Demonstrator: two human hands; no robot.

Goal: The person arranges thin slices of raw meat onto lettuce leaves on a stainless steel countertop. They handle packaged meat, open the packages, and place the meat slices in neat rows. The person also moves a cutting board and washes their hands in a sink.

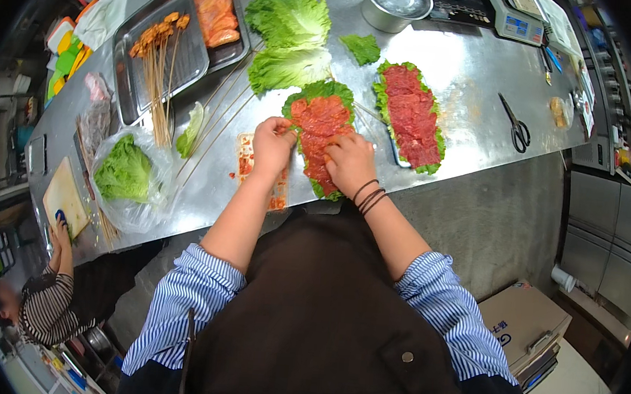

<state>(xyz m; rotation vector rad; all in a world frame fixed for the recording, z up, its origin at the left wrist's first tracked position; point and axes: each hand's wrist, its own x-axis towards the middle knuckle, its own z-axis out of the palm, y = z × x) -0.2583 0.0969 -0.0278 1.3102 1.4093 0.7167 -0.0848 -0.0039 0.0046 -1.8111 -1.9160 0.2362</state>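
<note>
Right in front of me lies a portion of marinated red meat slices [321, 120] on green lettuce leaves [340, 91]. The fingertips of my left hand [273, 147] touch its left edge, thumb and fingers close together; whether they grip a leaf or meat is hidden. Over on the right side, my right hand [350, 165] rests with curled fingertips on the meat, and what lies under them cannot be seen. A second portion of darker red meat slices [412, 115] sits on a lettuce-lined tray to the right. Beside my left wrist is a sauce-smeared, grid-patterned tray [246, 157].
Large lettuce leaves [291, 20] lie beyond the meat. Skewered meat [161, 34] fills part of a metal tray [193, 54] at left, near bagged lettuce [123, 172]. Scissors [516, 124], a water-filled pot [395, 7] and a scale [516, 26] are right. Another person's hands [59, 236] touch a cutting board [65, 197].
</note>
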